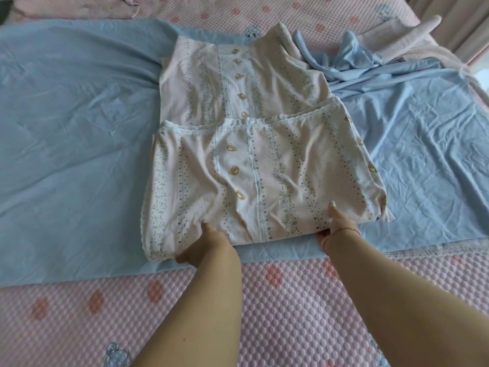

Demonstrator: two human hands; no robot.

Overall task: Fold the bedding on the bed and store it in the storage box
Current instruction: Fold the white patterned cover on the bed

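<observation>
A pink quilted mattress pad (277, 300) with darker pink spots covers the bed from the near edge to the far one. Over its middle lies a wide pale blue sheet (79, 154), wrinkled, with a bunched and twisted part at the far right. On the sheet, roughly central, lies the pink bedding (238, 128), printed with small bears, leaf stripes and dots; its near half is folded back over itself, so that a white lace-trimmed edge runs across the middle. No writing or label can be read on any of the cloth. A pink textured blanket (412, 35) lies crumpled at the far right, beside the twisted sheet. At the far left corner sits a pink pillow (79, 6).

The left hand (203, 245) grips the near edge of the folded bedding, thumb on top and fingers tucked under. The right hand (336, 223) pinches the same edge further right, thumb pressed flat on the cloth.
</observation>
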